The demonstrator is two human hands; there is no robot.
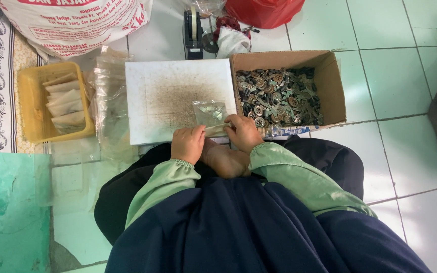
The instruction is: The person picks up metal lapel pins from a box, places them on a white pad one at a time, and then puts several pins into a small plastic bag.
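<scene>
A small clear plastic bag point(209, 113) lies on a white board point(178, 81) smudged with grey in its middle. My left hand point(187, 143) and my right hand point(243, 131) pinch the bag's near edge between them, folding it at the board's front edge. Both wrists wear green sleeves. To the right of the board stands an open cardboard box point(330, 81) filled with several small metal parts point(278, 97).
A yellow tray point(29, 101) with several filled packets sits at the left, beside a stack of clear plastic bags point(111, 101). A tape dispenser point(193, 30), a large white sack point(72, 23) and a red bag point(264, 10) lie beyond. The floor is tiled.
</scene>
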